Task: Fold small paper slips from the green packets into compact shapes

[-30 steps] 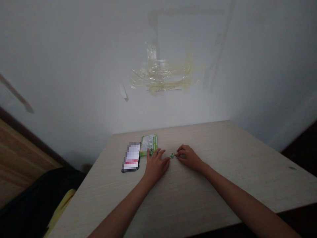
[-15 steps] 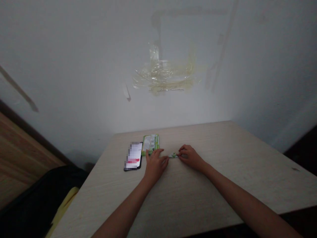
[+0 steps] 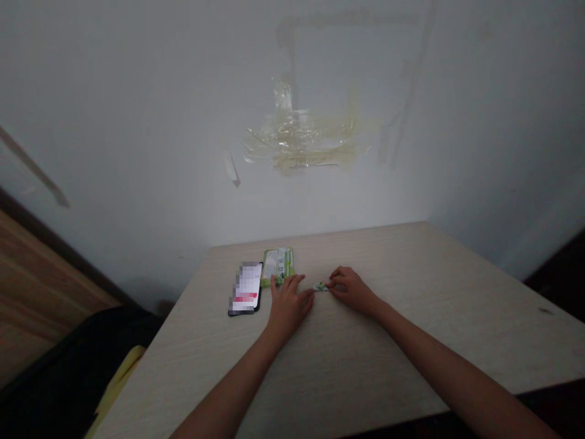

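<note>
My left hand (image 3: 287, 302) lies flat on the pale wooden table (image 3: 365, 347) with its fingers stretched out, close to a green packet (image 3: 277, 265). A small green and white wrapper (image 3: 320, 286) rests on the table between both hands. My right hand (image 3: 350, 288) has its fingers curled and pinches the right end of that wrapper. The left fingertips reach almost to the wrapper's left end.
A phone (image 3: 245, 296) with a lit screen lies left of the green packet. The table stands in a corner of white walls with old tape marks (image 3: 301, 137). A dark bag with a yellow part (image 3: 91, 378) sits at the lower left.
Both hands stay almost still; the left fingertips closed toward the wrapper and then drew back slightly. The view shifted a little.
</note>
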`<state>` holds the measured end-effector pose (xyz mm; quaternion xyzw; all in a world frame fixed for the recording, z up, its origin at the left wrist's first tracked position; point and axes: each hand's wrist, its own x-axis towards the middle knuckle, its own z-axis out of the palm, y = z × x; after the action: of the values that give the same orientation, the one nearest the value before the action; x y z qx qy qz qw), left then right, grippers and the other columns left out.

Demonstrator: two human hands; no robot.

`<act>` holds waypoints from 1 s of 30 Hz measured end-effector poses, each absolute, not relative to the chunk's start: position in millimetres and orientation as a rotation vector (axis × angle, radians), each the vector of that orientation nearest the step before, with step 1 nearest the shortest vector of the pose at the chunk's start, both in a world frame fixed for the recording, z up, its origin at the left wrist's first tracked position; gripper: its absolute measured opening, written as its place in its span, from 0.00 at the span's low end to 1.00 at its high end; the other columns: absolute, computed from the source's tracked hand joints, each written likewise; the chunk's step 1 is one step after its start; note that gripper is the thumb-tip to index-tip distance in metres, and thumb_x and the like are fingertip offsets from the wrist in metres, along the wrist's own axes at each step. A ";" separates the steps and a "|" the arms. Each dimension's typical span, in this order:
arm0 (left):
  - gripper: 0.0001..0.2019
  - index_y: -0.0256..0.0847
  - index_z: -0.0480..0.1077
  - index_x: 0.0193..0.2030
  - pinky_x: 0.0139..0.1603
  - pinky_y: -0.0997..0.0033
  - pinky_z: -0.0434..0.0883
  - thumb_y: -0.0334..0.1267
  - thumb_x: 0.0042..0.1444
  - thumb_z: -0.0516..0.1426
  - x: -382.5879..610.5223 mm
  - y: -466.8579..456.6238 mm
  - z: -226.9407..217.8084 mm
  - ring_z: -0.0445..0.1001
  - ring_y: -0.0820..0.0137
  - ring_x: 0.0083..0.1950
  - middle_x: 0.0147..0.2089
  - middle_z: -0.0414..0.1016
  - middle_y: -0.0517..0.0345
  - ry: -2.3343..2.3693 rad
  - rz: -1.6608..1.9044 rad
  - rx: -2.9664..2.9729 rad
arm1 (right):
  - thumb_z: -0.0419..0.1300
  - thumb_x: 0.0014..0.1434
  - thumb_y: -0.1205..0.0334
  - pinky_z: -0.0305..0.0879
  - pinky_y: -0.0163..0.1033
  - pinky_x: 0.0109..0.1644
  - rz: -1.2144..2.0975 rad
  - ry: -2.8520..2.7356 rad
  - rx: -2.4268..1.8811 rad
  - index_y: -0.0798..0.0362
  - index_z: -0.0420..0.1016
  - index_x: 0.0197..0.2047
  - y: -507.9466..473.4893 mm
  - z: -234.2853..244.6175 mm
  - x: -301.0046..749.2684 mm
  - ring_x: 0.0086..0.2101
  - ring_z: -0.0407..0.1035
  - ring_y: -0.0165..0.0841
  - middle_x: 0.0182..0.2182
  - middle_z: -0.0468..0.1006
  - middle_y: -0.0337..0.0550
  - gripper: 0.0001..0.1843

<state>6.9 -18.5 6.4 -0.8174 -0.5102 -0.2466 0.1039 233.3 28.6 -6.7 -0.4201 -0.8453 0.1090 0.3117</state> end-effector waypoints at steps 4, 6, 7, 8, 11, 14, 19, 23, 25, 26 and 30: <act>0.09 0.54 0.77 0.42 0.64 0.27 0.41 0.43 0.59 0.56 7.7 -18.7 6.3 0.64 0.56 0.62 0.59 0.70 0.54 -1.497 -0.721 -2.396 | 0.63 0.56 0.66 0.62 0.43 0.51 0.291 -2.239 -1.103 0.50 0.80 0.37 28.5 -6.2 233.8 0.44 0.66 0.37 0.40 0.74 0.45 0.06; 0.08 0.54 0.77 0.42 0.64 0.26 0.40 0.42 0.59 0.56 8.1 -18.9 6.8 0.64 0.55 0.61 0.58 0.71 0.54 -1.487 -0.713 -2.394 | 0.63 0.56 0.65 0.62 0.43 0.51 0.292 -2.238 -1.104 0.50 0.80 0.38 28.0 -6.0 234.1 0.44 0.66 0.37 0.40 0.74 0.45 0.06; 0.08 0.54 0.77 0.41 0.64 0.26 0.40 0.42 0.59 0.56 8.4 -18.9 7.2 0.65 0.56 0.61 0.58 0.71 0.54 -1.484 -0.708 -2.394 | 0.63 0.56 0.65 0.62 0.43 0.51 0.291 -2.233 -1.107 0.50 0.80 0.38 27.7 -5.8 234.1 0.44 0.66 0.37 0.40 0.74 0.45 0.06; 0.08 0.54 0.77 0.41 0.64 0.26 0.40 0.42 0.59 0.56 8.7 -19.0 7.7 0.65 0.56 0.61 0.58 0.71 0.54 -1.483 -0.701 -2.396 | 0.63 0.56 0.65 0.62 0.43 0.50 0.290 -2.228 -1.109 0.50 0.80 0.37 27.4 -5.5 234.1 0.44 0.66 0.37 0.40 0.74 0.45 0.05; 0.08 0.53 0.77 0.41 0.64 0.25 0.40 0.42 0.60 0.56 9.6 -18.7 8.8 0.66 0.56 0.60 0.57 0.72 0.55 -1.496 -0.683 -2.398 | 0.63 0.57 0.64 0.62 0.43 0.50 0.299 -2.223 -1.111 0.50 0.80 0.37 26.3 -4.2 233.4 0.43 0.66 0.37 0.39 0.74 0.45 0.05; 0.09 0.52 0.77 0.40 0.63 0.24 0.40 0.43 0.60 0.55 10.4 -18.0 8.8 0.66 0.55 0.60 0.56 0.73 0.55 -1.505 -0.679 -2.389 | 0.62 0.57 0.64 0.62 0.43 0.50 0.305 -2.230 -1.111 0.50 0.80 0.37 25.6 -2.9 232.7 0.44 0.66 0.37 0.40 0.74 0.46 0.05; 0.09 0.52 0.77 0.41 0.64 0.25 0.39 0.42 0.61 0.55 10.7 -17.8 6.5 0.67 0.56 0.59 0.56 0.73 0.55 -1.478 -0.695 -2.392 | 0.63 0.56 0.65 0.62 0.44 0.51 0.323 -2.206 -1.103 0.50 0.80 0.37 27.8 -5.2 234.0 0.44 0.67 0.37 0.40 0.74 0.46 0.05; 0.09 0.51 0.77 0.41 0.64 0.27 0.41 0.42 0.61 0.55 11.2 -17.9 6.2 0.67 0.57 0.59 0.56 0.73 0.54 -1.495 -0.701 -2.388 | 0.64 0.56 0.62 0.62 0.45 0.51 0.386 -2.192 -1.103 0.48 0.81 0.38 32.2 -8.5 237.7 0.44 0.67 0.37 0.41 0.74 0.46 0.06; 0.08 0.50 0.76 0.41 0.64 0.27 0.41 0.42 0.60 0.55 12.3 -17.9 7.2 0.66 0.57 0.60 0.57 0.72 0.53 -1.501 -0.695 -2.388 | 0.63 0.57 0.61 0.62 0.45 0.52 0.412 -2.197 -1.090 0.47 0.81 0.39 34.1 -9.4 239.2 0.44 0.67 0.37 0.41 0.74 0.46 0.07; 0.08 0.50 0.76 0.41 0.64 0.27 0.41 0.41 0.60 0.55 13.2 -18.0 7.9 0.66 0.57 0.60 0.57 0.71 0.53 -1.505 -0.692 -2.388 | 0.62 0.58 0.61 0.62 0.45 0.52 0.420 -2.196 -1.087 0.46 0.82 0.39 34.9 -9.7 239.6 0.44 0.67 0.37 0.41 0.75 0.46 0.07; 0.10 0.51 0.74 0.47 0.64 0.28 0.42 0.40 0.60 0.55 19.5 -19.2 9.7 0.65 0.57 0.61 0.58 0.70 0.52 -1.532 -0.695 -2.387 | 0.62 0.58 0.62 0.62 0.45 0.52 0.436 -2.186 -1.087 0.47 0.82 0.40 36.9 -11.4 239.7 0.45 0.67 0.37 0.42 0.75 0.46 0.08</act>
<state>19.5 -19.2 9.7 -0.8123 -0.5215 -0.2364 0.1106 239.7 36.9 -11.4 -0.4145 -0.8337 0.1662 0.3247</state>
